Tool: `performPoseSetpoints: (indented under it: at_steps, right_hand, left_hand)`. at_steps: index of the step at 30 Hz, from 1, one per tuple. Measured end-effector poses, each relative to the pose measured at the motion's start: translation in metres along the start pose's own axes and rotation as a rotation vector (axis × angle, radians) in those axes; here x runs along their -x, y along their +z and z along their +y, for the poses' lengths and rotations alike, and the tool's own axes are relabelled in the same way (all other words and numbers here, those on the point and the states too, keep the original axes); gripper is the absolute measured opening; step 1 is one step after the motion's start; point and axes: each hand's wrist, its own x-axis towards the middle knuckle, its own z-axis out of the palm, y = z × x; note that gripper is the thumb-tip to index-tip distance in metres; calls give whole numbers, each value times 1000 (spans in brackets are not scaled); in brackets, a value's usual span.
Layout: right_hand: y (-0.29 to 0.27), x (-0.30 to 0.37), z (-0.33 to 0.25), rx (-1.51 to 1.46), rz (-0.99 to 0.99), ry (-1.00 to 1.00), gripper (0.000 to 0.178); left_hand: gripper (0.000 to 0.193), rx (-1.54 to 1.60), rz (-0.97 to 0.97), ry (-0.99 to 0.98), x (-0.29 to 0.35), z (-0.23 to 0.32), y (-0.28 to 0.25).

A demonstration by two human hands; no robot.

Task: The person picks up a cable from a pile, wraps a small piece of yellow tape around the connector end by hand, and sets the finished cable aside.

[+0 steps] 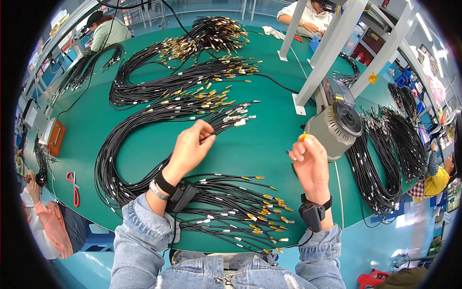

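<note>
My left hand (191,148) is closed over a bundle of black cables (114,137) with white and yellow ends. Its thumb and fingers curl together right beside the white-tipped ends (239,117); whether a cable lies between them is hidden. To the right, my right hand (310,161) is raised and closed, with a small orange-yellow piece (302,137) at its fingertips. A small dark tip shows at the left of its curled fingers. Between my forearms, a second fan of black cable ends (250,212) with yellow and white tips lies on the green table (240,161).
More cable bundles (144,82) lie farther back, and others (380,159) on the right. A grey machine (332,127) with a dark round top stands beside white metal posts (313,58). Red-handled scissors (74,189) lie at left, near an orange-fronted box (56,138). Other people sit around the table.
</note>
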Motion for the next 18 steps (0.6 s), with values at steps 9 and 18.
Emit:
performPoseSetpoints:
  at_steps: [9,18]
  right_hand:
    - [1,1,8,75,-37,87,13]
    - [1,-1,7,96,-34,110,13]
  left_hand:
    - [19,-629,-6,352,10,-21,-1]
    - [22,-770,298,195,-4,-21,-27]
